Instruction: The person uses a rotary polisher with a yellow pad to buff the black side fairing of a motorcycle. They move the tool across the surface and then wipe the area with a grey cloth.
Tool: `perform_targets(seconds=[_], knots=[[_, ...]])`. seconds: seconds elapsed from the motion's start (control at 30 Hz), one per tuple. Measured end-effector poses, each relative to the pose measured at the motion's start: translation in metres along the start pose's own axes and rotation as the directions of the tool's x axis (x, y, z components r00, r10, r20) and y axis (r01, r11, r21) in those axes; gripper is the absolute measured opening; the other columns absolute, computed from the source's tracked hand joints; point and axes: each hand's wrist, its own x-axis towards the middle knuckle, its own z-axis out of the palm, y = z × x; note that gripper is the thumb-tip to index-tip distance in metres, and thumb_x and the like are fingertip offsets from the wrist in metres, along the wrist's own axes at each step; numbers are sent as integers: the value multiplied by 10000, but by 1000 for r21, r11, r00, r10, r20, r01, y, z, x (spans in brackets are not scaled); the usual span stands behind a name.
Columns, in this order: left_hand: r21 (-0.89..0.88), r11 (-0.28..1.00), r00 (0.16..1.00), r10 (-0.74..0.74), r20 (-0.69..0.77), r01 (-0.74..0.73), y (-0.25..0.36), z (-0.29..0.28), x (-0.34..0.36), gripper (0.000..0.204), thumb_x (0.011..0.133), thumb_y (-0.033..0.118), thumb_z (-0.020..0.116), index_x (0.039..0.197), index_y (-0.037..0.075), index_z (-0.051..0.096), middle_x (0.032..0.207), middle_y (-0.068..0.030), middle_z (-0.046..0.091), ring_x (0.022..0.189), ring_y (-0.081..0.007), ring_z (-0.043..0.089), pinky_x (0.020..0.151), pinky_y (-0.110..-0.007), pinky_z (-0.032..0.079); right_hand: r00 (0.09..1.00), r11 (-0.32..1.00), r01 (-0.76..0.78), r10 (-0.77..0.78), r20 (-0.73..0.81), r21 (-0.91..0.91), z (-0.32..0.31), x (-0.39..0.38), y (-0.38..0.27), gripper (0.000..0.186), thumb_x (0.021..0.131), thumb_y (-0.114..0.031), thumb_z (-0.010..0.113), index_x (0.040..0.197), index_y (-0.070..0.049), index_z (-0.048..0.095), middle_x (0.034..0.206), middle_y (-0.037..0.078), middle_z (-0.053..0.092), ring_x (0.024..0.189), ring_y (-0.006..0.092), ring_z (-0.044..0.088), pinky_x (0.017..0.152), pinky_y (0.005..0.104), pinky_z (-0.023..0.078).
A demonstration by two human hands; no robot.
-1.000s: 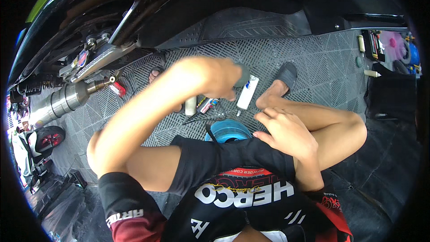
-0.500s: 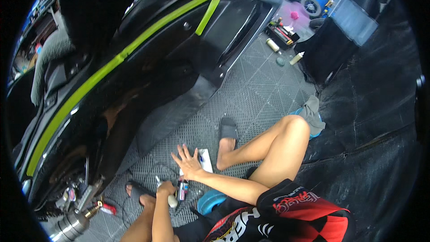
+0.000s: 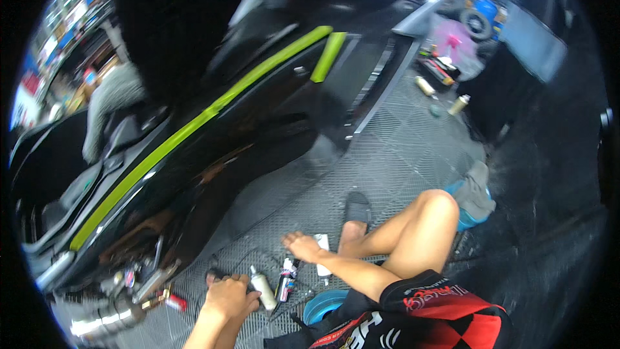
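Over my left foot, beside a pale squeeze bottle [image 3: 263, 289], is my left hand [image 3: 229, 294]. Its fingers are loosely spread, and I see nothing held in them. The bottle lies on the floor with its nozzle toward the black motorcycle. My right hand [image 3: 302, 247] is low over the floor, fingers apart and slightly bent, blurred by motion and with nothing visible in it. A white flat-sided container [image 3: 323, 257] lies just right of it. Between my hands is a dark bottle with a pink and white label [image 3: 286, 279]. The glossy motorcycle panel [image 3: 194, 174] carries yellow-green tape [image 3: 155, 155].
A blue tub [image 3: 323, 304] sits by my lap; a grey cloth [image 3: 476, 184] hangs over another blue container [image 3: 475, 216]. The exhaust [image 3: 103, 320] and a red can-like item [image 3: 175, 302] are at lower left. Farther right lie a tool tray [image 3: 436, 70] and bottles [image 3: 459, 104].
My left hand has come off the pale squeeze bottle and moved left of it. My right hand's fingers are less widely spread. The whole view has shifted.
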Motion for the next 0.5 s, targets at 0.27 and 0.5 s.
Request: perform_targets(seconds=[0.27,0.5], knots=[[-283,956,997,-66,46,76,-4,-23,-52,608,934,538,638,1175,-21,642,1106,-218,722,1069,-380,691,907,-487,546,935,881,-346,354,37,323,-123,34,-15,296,1027,-242,508,1096,-33,706,984,274,714,934,469,693,829,532,550],[-364,928,977,2,213,77,63,-30,-12,298,915,276,682,1109,67,770,1109,-116,762,1012,-288,737,796,-497,550,598,416,471,-799,65,778,-436,128,-191,377,1036,-221,560,1324,11,636,1158,177,742,946,280,753,855,373,579]])
